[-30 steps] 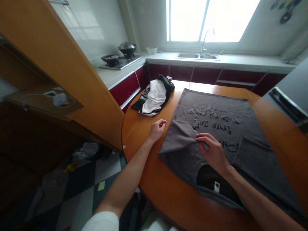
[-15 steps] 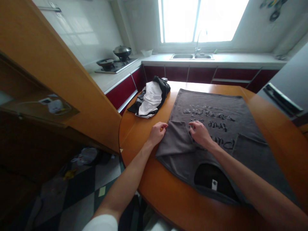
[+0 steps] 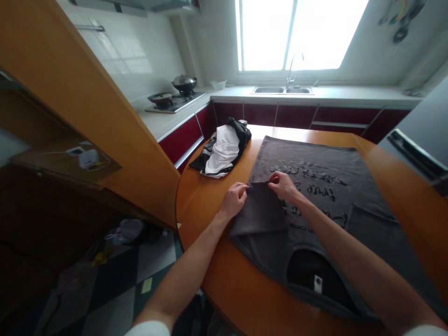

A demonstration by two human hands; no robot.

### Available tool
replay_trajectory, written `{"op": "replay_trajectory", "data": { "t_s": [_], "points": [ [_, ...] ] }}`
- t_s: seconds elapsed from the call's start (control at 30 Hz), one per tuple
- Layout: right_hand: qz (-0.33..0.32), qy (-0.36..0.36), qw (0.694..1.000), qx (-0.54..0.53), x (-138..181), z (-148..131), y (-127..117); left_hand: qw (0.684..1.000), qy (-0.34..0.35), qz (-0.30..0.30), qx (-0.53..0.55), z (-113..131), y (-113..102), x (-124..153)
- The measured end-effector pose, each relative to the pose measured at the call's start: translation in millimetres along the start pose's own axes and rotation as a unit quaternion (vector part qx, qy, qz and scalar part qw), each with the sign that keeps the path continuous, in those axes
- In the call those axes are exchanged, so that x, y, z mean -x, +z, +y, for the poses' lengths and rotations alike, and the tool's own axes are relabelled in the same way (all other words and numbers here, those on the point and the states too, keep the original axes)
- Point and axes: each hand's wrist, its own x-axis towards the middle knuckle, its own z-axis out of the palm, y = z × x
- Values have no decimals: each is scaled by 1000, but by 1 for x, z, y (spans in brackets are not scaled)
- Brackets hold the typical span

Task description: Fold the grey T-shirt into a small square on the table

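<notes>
1. While both my arms reached over the table (image 3: 259, 301), the grey shirt (image 3: 297, 233) lay spread out on it, with its neck hole (image 3: 311, 266) close to me and its bottom edge far away.
2. My left grip (image 3: 234, 201) was closed, and its fingertips seemed to pinch the outer corner of the left sleeve (image 3: 261, 210).
3. My right grip (image 3: 284, 186) was closed too. It pinched the end of that same sleeve, on the side near the black letters (image 3: 327, 191).
4. So the left sleeve was already turned in over the front. I think it was not quite done, because I had its end in both grips.
5. The right sleeve (image 3: 374, 238) looked done. It lay turned in on the front, and no hand was on it.
6. The big middle part was one wide piece with no fold that I could see, so I guess most of the folding was left.
7. A heap of black and white clothes (image 3: 224, 147) sat apart from the shirt. I could not tell if those were folded.
</notes>
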Motion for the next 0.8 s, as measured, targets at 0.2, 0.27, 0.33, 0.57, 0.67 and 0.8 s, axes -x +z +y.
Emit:
{"op": "replay_trajectory", "data": {
  "t_s": [0.2,0.27,0.33,0.57,0.67,0.8],
  "points": [
    [30,66,993,-93,-2,6,2,994,63,-90,-14,8,5,2],
    [29,86,993,-78,1,9,5,983,74,-161,-53,9,8,5],
    [26,94,993,-72,5,11,6,970,73,-212,-97,8,12,8],
    [-16,121,991,-47,17,10,-4,956,72,-244,-145,4,15,10],
    [-19,129,991,25,26,7,-13,956,69,-245,-147,3,16,10],
    [-74,107,983,133,53,4,-24,957,73,-240,-145,2,16,10]
  ]
}}
